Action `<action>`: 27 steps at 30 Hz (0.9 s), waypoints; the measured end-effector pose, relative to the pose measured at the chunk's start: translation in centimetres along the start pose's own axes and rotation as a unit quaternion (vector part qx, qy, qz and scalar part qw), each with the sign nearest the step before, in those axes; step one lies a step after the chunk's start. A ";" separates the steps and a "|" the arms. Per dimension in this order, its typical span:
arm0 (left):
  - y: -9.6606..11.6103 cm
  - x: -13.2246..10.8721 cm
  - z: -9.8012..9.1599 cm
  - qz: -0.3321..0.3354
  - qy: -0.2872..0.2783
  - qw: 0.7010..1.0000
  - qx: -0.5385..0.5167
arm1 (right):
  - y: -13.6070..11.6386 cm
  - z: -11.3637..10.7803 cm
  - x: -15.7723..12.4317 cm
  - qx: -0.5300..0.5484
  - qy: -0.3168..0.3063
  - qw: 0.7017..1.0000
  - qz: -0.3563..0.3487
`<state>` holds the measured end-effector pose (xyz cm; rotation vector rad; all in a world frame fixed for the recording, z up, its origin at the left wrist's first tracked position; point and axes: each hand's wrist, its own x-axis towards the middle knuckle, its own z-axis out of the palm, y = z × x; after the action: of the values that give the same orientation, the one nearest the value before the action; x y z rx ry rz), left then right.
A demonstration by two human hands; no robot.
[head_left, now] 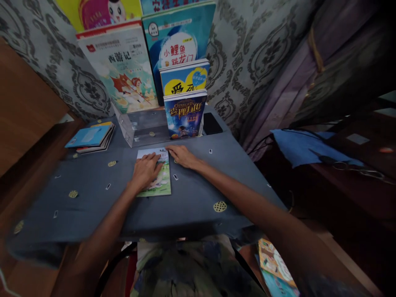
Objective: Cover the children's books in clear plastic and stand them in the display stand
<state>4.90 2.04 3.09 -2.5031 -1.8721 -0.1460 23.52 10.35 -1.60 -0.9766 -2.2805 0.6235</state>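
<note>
A thin booklet (163, 186) with a pale blue and green cover lies on the dark grey tablecloth (194, 206). My left hand (147, 168) rests flat on its cover, fingers spread and pointing to the upper right. At the booklet's upper right corner is my right hand (182, 156), its fingertips touching the edge, fingers close together. Just behind, a tiered clear rack (125, 123) holds upright books, among them a dark blue one (185, 117) in front and a white-covered one (123, 70) at the left.
A small stack of books (89, 136) lies at the table's left. A black phone (212, 123) is right of the rack. Scissors (340, 165) and a blue cloth (300, 146) are on a surface at the right. More books (276, 264) lie low at the bottom right.
</note>
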 end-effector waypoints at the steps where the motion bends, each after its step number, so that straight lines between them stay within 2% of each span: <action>1: -0.2 0.0 0.0 0.004 -0.002 1.000 -0.008 | 0.1 0.3 0.4 0.002 -0.003 1.000 -0.002; 5: -0.8 -1.3 0.5 0.067 -0.027 0.996 -0.055 | 0.7 1.4 1.0 0.011 -0.003 1.000 -0.011; 9: -0.7 -4.1 0.8 0.181 -0.075 0.979 -0.061 | 1.2 2.4 0.4 0.002 0.004 1.000 -0.031; 12: -0.5 -6.0 0.6 0.213 -0.084 0.972 -0.048 | 1.4 2.6 0.2 -0.026 0.004 0.999 -0.044; 17: -0.3 -7.2 0.2 0.230 -0.031 0.972 -0.037 | 0.5 2.6 -0.1 -0.063 0.001 0.998 -0.026; 21: -0.5 -7.5 0.2 0.237 0.026 0.970 -0.046 | -0.9 2.5 -1.6 -0.087 0.016 0.996 -0.015; 27: -0.7 -8.0 0.2 0.220 0.066 0.970 -0.079 | -3.0 2.1 -4.5 -0.035 0.016 0.999 -0.009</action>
<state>2.02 -5.35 2.25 -2.8566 -1.2624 -0.4558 23.19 4.65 -2.71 -0.9914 -2.2946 0.5192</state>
